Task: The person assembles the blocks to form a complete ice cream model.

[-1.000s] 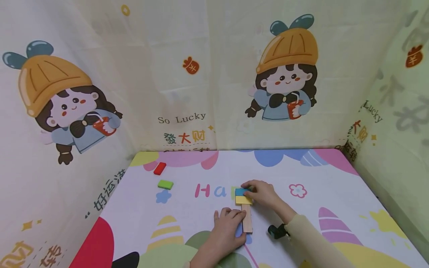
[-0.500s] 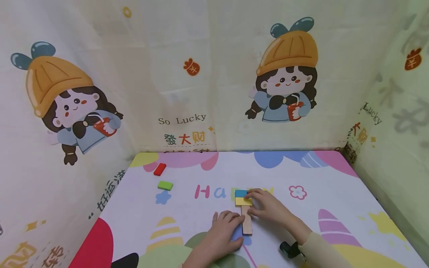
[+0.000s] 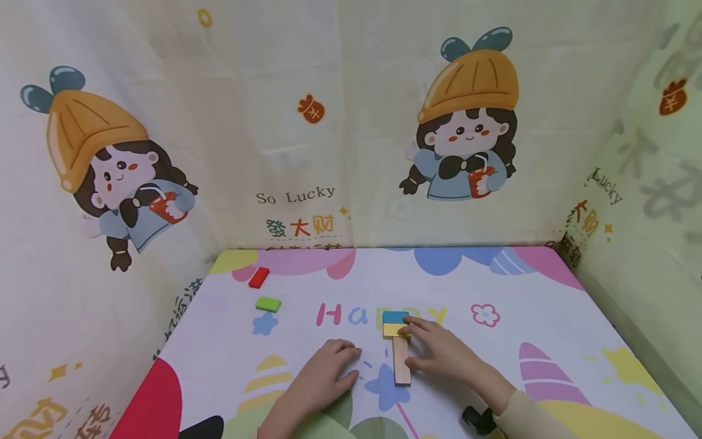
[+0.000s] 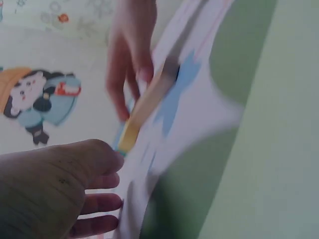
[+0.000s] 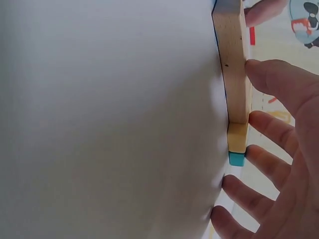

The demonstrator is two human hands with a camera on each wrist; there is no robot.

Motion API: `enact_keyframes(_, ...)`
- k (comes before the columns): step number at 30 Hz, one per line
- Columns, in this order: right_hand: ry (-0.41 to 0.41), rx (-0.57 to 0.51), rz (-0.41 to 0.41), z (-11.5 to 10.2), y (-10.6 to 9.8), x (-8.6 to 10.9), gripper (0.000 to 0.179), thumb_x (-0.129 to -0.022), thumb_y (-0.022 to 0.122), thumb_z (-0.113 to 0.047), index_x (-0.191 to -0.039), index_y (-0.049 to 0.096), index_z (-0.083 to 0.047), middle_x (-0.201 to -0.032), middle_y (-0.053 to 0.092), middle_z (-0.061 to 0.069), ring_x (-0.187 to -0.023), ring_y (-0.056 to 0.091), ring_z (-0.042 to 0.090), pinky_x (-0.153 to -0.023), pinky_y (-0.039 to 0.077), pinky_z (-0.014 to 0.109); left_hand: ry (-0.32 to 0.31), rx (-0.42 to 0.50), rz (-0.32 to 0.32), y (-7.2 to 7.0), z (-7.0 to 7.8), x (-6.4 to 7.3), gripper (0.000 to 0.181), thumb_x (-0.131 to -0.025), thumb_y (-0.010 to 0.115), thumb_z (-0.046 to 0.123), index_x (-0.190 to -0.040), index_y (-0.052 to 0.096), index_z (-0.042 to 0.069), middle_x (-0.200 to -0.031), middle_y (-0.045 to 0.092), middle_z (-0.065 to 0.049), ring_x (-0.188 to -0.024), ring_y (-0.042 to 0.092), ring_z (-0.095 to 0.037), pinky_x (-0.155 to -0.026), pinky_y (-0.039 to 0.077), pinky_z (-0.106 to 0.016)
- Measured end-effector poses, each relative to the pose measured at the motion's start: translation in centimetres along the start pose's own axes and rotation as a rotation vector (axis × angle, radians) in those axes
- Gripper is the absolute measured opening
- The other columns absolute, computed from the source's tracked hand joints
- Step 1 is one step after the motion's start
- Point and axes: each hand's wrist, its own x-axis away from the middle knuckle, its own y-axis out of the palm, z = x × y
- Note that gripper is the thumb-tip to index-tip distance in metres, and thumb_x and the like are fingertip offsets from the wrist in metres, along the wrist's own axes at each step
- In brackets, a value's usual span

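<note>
A blue block [image 3: 395, 317], a yellow block [image 3: 391, 330] and a long plain wooden block [image 3: 401, 366] lie end to end on the tabletop, with the wooden one nearest the person. My right hand [image 3: 450, 353] rests at their right side. In the right wrist view its thumb touches the wooden block [image 5: 232, 64], while fingertips meet the yellow block [image 5: 238, 137] and the blue-green end [image 5: 237, 159]. Those fingers are fairly straight. To the left, apart from the blocks, my left hand [image 3: 320, 375] hovers or rests over the table with loose fingers and nothing in it.
Farther left on the printed table mat [image 3: 493, 390] lie a green block [image 3: 268, 305] and a red block [image 3: 259, 278]. A patterned cloth [image 3: 351, 122] stands behind and at both sides. A black object [image 3: 479, 421] is by the right sleeve.
My left hand has drawn away leftward from the wooden block. The right hand has slid toward the person, its thumb now beside the wooden block. The blocks keep their arrangement.
</note>
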Motion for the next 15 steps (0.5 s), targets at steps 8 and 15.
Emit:
enact_keyframes(8, -0.001, 0.009, -0.007, -0.1, 0.3, 0.3, 0.052, -0.090, 0.079, -0.033, -0.137, 0.063, -0.016, -0.159, 0.047, 0.013, -0.141, 0.048, 0.042, -0.108, 0.045, 0.061, -0.066, -0.077, 0.150, -1.8, -4.9, -0.1, 0.029, -0.093, 0.073, 0.022, -0.120, 0.073, 0.012, -0.117, 0.069, -0.003, -0.108, 0.060, -0.023, -0.097, 0.054, -0.043)
enact_keyframes(15, -0.009, 0.004, -0.005, 0.2, 0.4, 0.5, 0.053, -0.093, 0.076, -0.036, -0.140, 0.061, -0.016, -0.161, 0.044, 0.013, -0.144, 0.046, 0.042, -0.110, 0.042, 0.062, -0.227, -0.041, 0.178, -3.2, -7.4, -1.1, 0.029, -0.094, 0.072, 0.019, -0.121, 0.073, 0.008, -0.115, 0.066, -0.006, -0.107, 0.059, -0.025, -0.093, 0.056, -0.043)
